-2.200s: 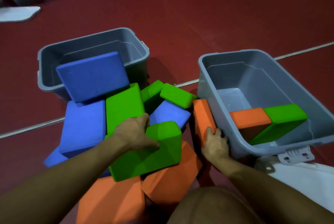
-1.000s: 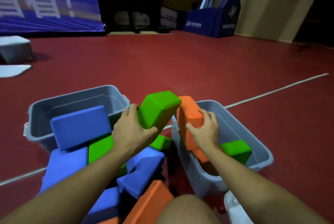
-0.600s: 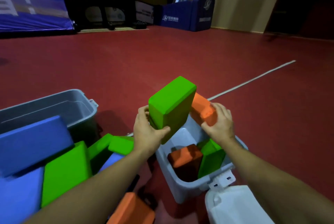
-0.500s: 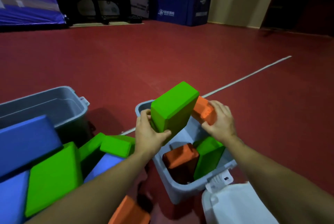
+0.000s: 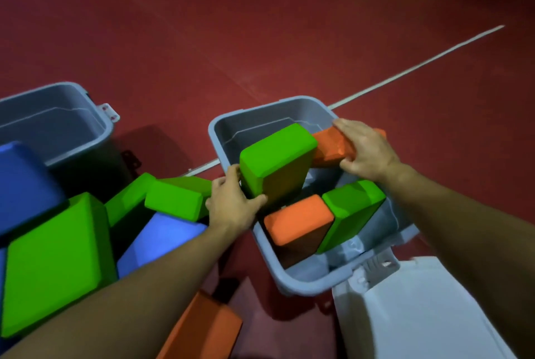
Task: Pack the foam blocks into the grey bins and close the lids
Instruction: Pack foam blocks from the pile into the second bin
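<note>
My left hand (image 5: pixel 231 202) grips a green foam block (image 5: pixel 275 156), tilted over the open right grey bin (image 5: pixel 220 138). My right hand (image 5: pixel 367 150) holds an orange foam block (image 5: pixel 330 146) above the bin's far right rim. On the bin's floor lie an orange block (image 5: pixel 298 221) and a green block (image 5: pixel 350 208) side by side. A second grey bin (image 5: pixel 58 124) stands at the left with nothing visible in the part I see. In front of it sits a heap of green (image 5: pixel 55 257), blue (image 5: pixel 159 240) and orange (image 5: pixel 202 329) blocks.
A white lid (image 5: pixel 411 309) lies on the floor at the lower right, against the right bin's near latch. A white line (image 5: pixel 417 67) crosses the red floor behind the bins. Open floor stretches beyond both bins.
Both hands lifted their blocks from the heap and carried them to the right bin. Since half a second ago the green and orange blocks have come lower, into the bin's mouth. My view tipped downward.
</note>
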### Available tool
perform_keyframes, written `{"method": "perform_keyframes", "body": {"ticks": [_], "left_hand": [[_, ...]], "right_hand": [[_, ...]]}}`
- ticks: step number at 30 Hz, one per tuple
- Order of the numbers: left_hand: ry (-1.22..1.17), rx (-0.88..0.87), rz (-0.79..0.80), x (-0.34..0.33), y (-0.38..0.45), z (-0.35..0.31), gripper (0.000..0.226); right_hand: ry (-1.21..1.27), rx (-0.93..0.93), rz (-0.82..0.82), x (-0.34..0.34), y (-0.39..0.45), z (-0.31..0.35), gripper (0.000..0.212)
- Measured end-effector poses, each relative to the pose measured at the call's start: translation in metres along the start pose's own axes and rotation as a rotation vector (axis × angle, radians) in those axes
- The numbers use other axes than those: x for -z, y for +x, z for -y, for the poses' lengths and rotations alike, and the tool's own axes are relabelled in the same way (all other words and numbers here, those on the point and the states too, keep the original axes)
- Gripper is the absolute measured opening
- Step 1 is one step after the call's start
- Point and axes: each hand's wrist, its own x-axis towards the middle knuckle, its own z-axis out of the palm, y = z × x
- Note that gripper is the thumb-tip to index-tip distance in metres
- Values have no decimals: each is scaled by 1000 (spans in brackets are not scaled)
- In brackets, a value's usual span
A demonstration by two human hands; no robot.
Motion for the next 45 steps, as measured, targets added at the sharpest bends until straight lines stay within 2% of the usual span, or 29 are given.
{"method": "perform_keyframes", "body": {"ticks": [4,7,11,13,16,18,20,22,24,27,31,34,38,42,45], "left_hand": [[191,24,102,-7,0,7,77],[271,57,118,-11,-1,-2,71],[231,25,112,-13,-2,-5,101],[294,-1,144,-15,0,-2,100],[330,-6,137,-19,0,4,88],[333,9,127,-24,-9,5,75],[346,80,138,-28,-20,7,68],[276,189,139,-31,-24,9,73],[230,208,142,-30,-22,9,83],[263,201,180,-21,-16,9,102],[316,198,243,0,-10,18,125],[361,190,294,16,-8,30,122],[403,178,340,32,-14,42,132],[403,169,352,41,-33,42,116],[406,145,380,44,-46,40,115]], "right_hand": [[5,64,170,-11,12,4,87],[20,32,292,-26,8,8,91],[20,12,387,-45,5,7,90],[22,-16,400,-49,5,9,92],[-86,-100,438,-47,0,7,97],[-251,-198,482,-46,-8,0,91],[-276,-361,511,-43,-21,-10,82],[-192,-486,559,-41,-33,-17,83],[-195,-497,605,-40,-41,-18,86],[-237,-475,608,-37,-45,-13,89],[-249,-562,632,-35,-62,8,101],[-226,-615,635,-33,-78,34,106],[-220,-667,685,-25,-97,70,112],[-222,-711,689,-15,-119,94,118],[-206,-751,650,-5,-134,107,118]]}}
